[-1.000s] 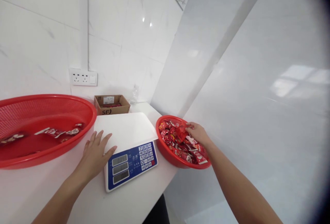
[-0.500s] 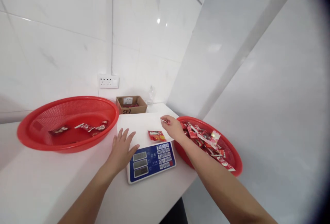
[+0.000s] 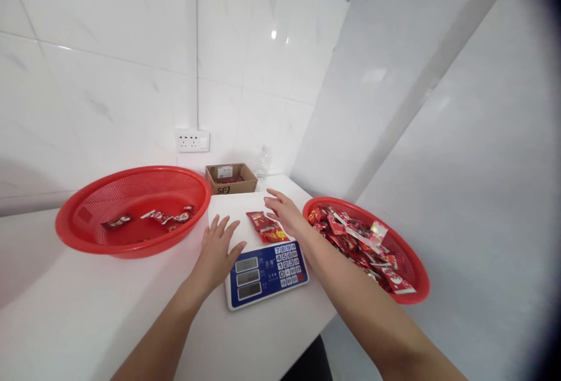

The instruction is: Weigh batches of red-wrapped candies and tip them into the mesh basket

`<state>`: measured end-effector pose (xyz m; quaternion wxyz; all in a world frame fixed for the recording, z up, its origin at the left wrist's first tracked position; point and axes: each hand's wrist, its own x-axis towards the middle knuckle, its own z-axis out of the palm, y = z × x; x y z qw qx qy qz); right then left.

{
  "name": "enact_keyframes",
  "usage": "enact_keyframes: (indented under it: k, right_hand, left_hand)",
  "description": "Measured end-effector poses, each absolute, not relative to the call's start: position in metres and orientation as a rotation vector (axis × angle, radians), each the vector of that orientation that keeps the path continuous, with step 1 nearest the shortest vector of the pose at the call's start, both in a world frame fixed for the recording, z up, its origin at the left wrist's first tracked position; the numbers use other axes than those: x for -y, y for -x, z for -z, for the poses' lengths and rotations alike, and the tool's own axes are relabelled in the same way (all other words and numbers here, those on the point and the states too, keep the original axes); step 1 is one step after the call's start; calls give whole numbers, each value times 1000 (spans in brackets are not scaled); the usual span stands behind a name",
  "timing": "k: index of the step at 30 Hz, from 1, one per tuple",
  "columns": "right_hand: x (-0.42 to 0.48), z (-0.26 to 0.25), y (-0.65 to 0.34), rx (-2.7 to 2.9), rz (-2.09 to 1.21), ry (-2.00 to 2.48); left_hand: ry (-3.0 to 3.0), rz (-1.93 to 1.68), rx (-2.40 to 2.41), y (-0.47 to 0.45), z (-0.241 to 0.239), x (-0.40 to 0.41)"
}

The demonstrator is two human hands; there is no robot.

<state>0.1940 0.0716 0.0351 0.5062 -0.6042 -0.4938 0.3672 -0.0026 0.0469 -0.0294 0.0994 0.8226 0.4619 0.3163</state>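
Red snack packets [image 3: 263,223] are being carried on the digital scale's [image 3: 268,276] white pan [image 3: 239,208]. Above the scale's right side, the right hand [image 3: 284,214] is being held with fingers loosely parted, nothing gripped. At the scale's left edge, the left hand's [image 3: 215,255] fingers are being kept spread, nothing gripped. Right of the scale, more packets are being held in a red plastic basket [image 3: 421,284].
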Motion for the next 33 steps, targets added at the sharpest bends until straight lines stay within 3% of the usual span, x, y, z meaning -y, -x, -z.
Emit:
enact_keyframes:
  k: [14,28,33]
  right_hand:
    - [-77,-22,-219,1316,-493,1707]
    - [-52,-18,-185,2052,-259,1864]
    - [-55,-16,-176,2008,-158,1856]
  left_hand:
    - [-2434,-903,-1350,5,30,-47]
    - [-2439,-864,-1347,5,28,-47]
    - [-2440,-886,-1336,5,29,-47]
